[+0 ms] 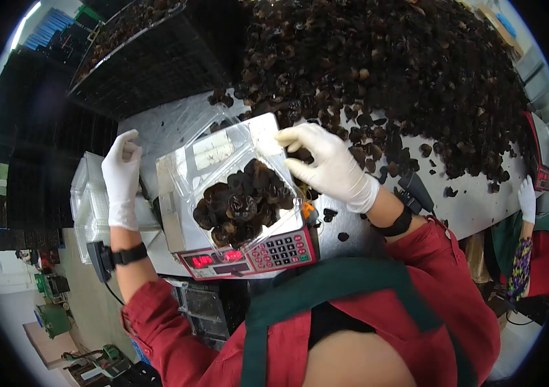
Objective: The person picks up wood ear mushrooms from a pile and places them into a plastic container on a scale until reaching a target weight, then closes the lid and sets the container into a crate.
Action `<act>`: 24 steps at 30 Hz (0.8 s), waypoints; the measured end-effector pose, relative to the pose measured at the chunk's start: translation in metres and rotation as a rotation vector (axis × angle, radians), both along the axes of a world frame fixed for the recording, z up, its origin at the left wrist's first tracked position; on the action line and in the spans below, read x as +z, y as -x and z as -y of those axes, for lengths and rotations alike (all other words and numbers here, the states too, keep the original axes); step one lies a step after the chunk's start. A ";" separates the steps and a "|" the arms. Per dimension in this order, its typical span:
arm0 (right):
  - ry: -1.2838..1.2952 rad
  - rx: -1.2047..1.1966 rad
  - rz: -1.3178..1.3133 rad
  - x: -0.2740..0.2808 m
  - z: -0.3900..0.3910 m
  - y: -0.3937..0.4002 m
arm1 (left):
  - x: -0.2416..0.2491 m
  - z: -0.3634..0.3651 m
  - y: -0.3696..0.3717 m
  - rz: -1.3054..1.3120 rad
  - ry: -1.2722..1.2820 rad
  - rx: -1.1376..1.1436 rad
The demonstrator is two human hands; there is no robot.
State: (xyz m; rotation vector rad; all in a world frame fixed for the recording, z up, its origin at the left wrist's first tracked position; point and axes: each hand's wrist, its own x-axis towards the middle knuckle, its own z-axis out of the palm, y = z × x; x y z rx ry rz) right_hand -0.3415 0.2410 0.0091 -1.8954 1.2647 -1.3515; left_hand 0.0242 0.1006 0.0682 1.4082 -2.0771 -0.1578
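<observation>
A clear plastic clamshell box lies with its lid raised on the digital scale, and a heap of dark wood ear mushrooms fills its near half. White-gloved, my right hand hovers at the box's right side, thumb and forefinger apart, with dark pieces visible behind the gap. My left hand, also gloved, is held left of the scale with its fingers curled in; I see nothing in it. Red digits glow on the scale's front panel, beside its keypad.
A large pile of wood ears covers the back of the metal table. Black crates stand back left, and stacked clear boxes sit by my left hand. At far right are a co-worker's gloved hand and a second scale.
</observation>
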 end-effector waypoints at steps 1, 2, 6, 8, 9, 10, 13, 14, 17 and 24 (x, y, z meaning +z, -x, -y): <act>-0.049 -0.021 0.031 -0.003 0.000 0.004 | 0.000 -0.015 0.007 -0.003 -0.003 0.005; -0.005 -0.043 -0.012 -0.009 -0.002 0.009 | -0.001 -0.028 0.013 0.102 -0.111 0.181; -0.378 0.089 0.141 -0.005 -0.026 0.005 | -0.030 -0.063 0.031 -0.107 -0.471 0.261; -0.414 0.120 0.008 -0.004 -0.036 0.000 | -0.034 -0.073 0.042 -0.217 -0.581 0.259; -0.426 0.121 -0.046 -0.005 -0.039 -0.002 | -0.039 -0.074 0.044 -0.382 -0.496 0.230; -0.428 0.127 -0.045 -0.004 -0.042 -0.003 | -0.042 -0.077 0.045 -0.544 -0.408 0.197; -0.607 0.166 0.150 0.001 -0.044 0.000 | -0.019 -0.106 0.051 -0.739 -0.271 0.006; -0.714 0.238 0.328 0.003 -0.044 0.004 | -0.001 -0.128 0.058 -0.605 -0.257 0.006; -0.781 0.374 0.518 0.002 -0.041 0.011 | 0.006 -0.180 0.045 0.005 0.057 -0.098; -0.865 0.401 0.482 -0.001 -0.029 0.000 | -0.048 -0.246 0.084 -0.713 -0.532 0.210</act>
